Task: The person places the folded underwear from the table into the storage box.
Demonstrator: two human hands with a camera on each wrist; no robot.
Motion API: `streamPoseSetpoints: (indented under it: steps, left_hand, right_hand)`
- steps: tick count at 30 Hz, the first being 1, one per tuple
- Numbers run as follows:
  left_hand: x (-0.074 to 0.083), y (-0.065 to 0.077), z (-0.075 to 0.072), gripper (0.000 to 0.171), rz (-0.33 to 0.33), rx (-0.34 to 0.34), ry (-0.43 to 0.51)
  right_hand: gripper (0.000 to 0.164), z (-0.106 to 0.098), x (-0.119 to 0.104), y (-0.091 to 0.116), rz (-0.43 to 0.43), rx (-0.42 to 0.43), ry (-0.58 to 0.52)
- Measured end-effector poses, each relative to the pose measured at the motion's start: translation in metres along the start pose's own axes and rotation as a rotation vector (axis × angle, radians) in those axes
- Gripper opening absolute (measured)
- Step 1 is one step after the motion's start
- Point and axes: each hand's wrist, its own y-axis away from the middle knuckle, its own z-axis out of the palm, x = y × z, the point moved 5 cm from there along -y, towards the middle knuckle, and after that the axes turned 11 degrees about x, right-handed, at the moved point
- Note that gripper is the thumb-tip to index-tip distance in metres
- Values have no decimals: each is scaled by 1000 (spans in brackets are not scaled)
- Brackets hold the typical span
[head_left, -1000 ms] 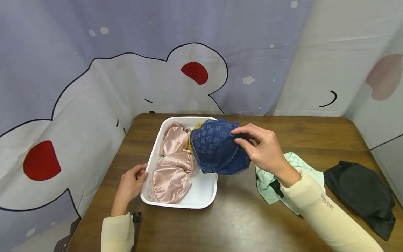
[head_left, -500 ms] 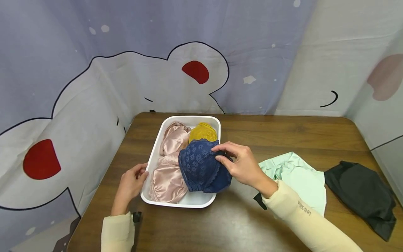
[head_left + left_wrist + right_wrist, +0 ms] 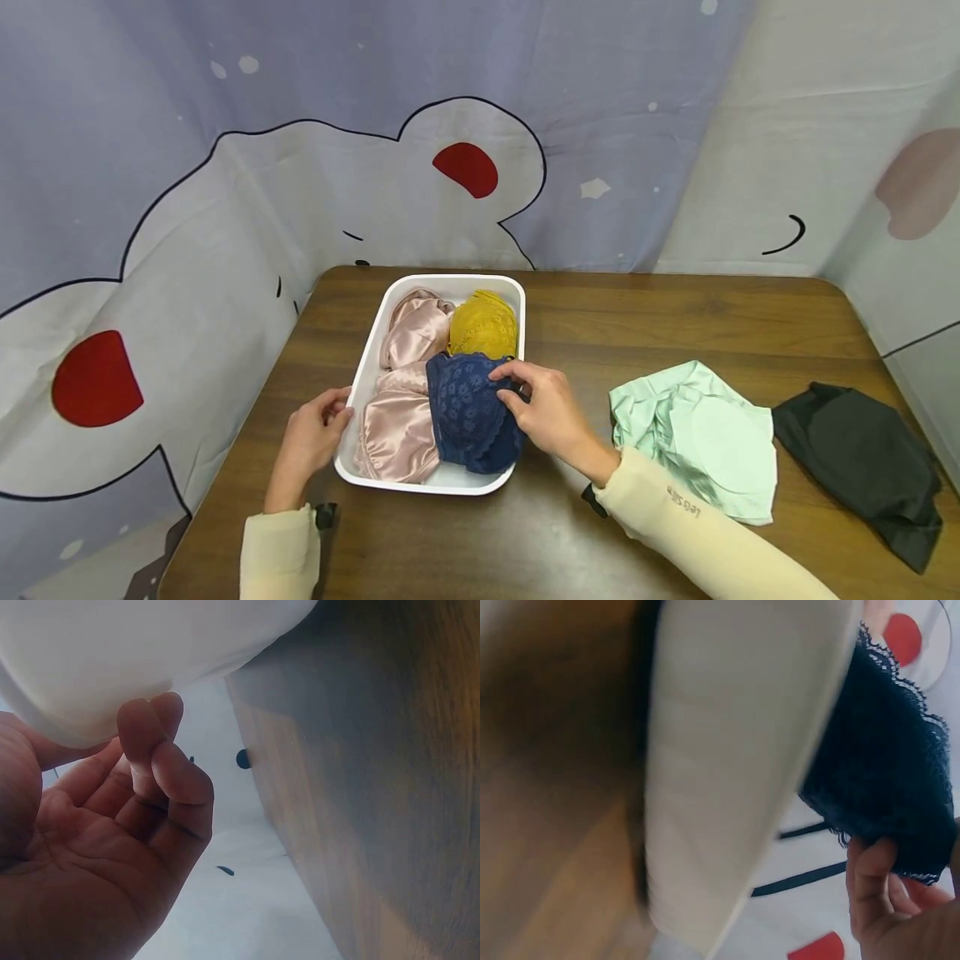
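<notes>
My right hand (image 3: pixel 551 412) pinches the edge of a navy lace bra (image 3: pixel 465 408), its cups nested together, at the front right of a white plastic tray (image 3: pixel 431 489). In the right wrist view, the bra (image 3: pixel 889 750) hangs over the tray's side (image 3: pixel 735 750), and two dark straps dangle below it. A folded yellow lace bra (image 3: pixel 483 325) lies behind the navy one. Pink satin bra cups (image 3: pixel 397 437) fill the tray's left half. My left hand (image 3: pixel 315 433) holds the tray's left rim, fingers bent under it in the left wrist view.
On the wooden table (image 3: pixel 585 533), a crumpled mint green satin garment (image 3: pixel 705 433) lies right of the tray. Farther right is a black garment (image 3: pixel 862 467). A printed curtain (image 3: pixel 600 150) hangs behind the table and along its sides.
My right hand has brought the navy bra left and toward me, lowering it into the tray's front right and uncovering the yellow bra. The left hand stays at the rim.
</notes>
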Motion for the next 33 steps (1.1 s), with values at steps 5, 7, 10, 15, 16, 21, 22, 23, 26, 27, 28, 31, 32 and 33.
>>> streamPoseSetpoints:
  steps: [5, 7, 10, 15, 16, 21, 22, 23, 26, 27, 28, 31, 32, 33]
  left_hand:
    - [1, 0, 0, 26, 8, 2, -3]
    - [2, 1, 0, 26, 13, 5, -3]
    - [3, 1, 0, 26, 23, 8, -2]
    - [5, 0, 0, 26, 40, 9, 4]
    - [5, 0, 0, 26, 41, 10, 5]
    - [5, -1, 0, 26, 36, 5, 10]
    - [5, -1, 0, 26, 36, 4, 10]
    - [5, -1, 0, 26, 35, 3, 10]
    - [4, 0, -1, 26, 33, 3, 6]
    - [4, 0, -1, 26, 31, 2, 5]
    - [3, 0, -1, 27, 30, 2, 2]
    - [3, 0, -1, 27, 29, -1, -2]
    - [2, 0, -1, 27, 28, -2, -2]
    - [2, 0, -1, 27, 28, -2, -2]
  right_hand:
    - [25, 14, 10, 7, 81, -40, 56]
    - [25, 20, 13, 10, 106, -79, 88]
    - [25, 26, 14, 14, 104, -141, 148]
    - [24, 29, 12, 16, 34, -156, 227]
    - [24, 29, 12, 16, 13, -152, 245]
    - [20, 29, 12, 16, -84, -152, 346]
    - [19, 29, 12, 16, -87, -159, 357]
    - [18, 29, 13, 16, -84, -167, 364]
    - [16, 27, 13, 16, -61, -191, 351]
    - [15, 25, 12, 16, -51, -193, 335]
    - [15, 24, 11, 16, -44, -189, 319]
    - [14, 17, 9, 15, -34, -143, 247]
    - [13, 14, 9, 15, -33, -119, 222]
    - [13, 10, 9, 14, -30, -95, 201]
